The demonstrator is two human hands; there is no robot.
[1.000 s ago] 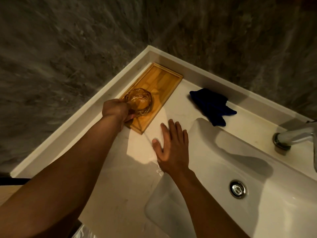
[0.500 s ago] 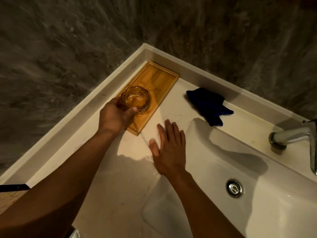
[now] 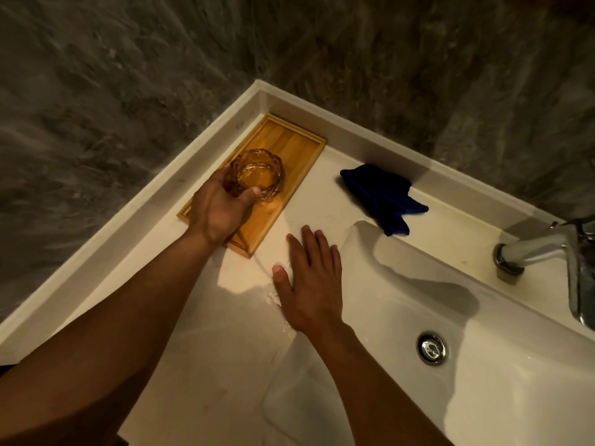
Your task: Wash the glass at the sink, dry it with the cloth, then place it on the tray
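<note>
Left hand [image 3: 219,207] clamped on glass [image 3: 257,175] over tray [image 3: 289,144]; right hand [image 3: 310,278] flat, empty. We lower upright, then release.

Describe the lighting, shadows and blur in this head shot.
Head view: dim warm light, with a bright patch on the counter beside the tray; the faucet casts a soft shadow into the sink; the stone wall looks smeared; wide-angle bending at the edges.

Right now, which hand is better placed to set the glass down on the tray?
The left hand. It already grips the glass directly over the wooden tray, while the right hand lies flat and empty on the counter beside the sink.
</note>
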